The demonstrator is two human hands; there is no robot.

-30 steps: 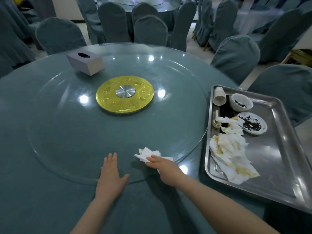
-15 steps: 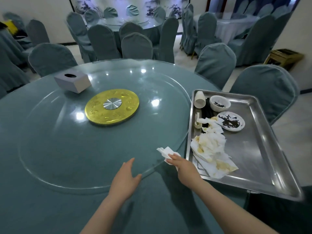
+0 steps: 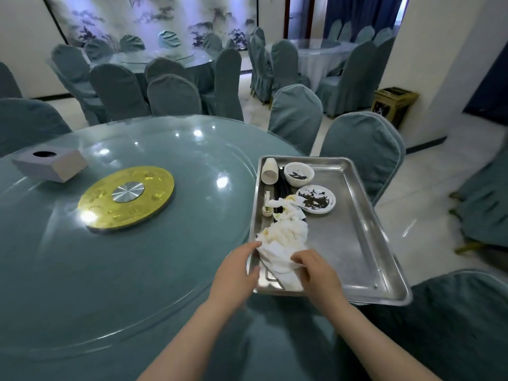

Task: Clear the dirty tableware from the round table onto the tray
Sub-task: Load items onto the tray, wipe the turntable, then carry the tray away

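Fingers of my left hand (image 3: 238,266) lie straight against the tray's (image 3: 365,243) left rim; my right hand (image 3: 316,268), a second ago wiping the table (image 3: 137,257), now pinches its napkin (image 3: 280,259) onto the pile at the tray's near-left corner. Table looks cleared; I judge we're nearly done.

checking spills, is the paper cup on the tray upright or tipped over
Tipped over: the cup lies on its side in the tray's far left corner, mouth facing the camera.
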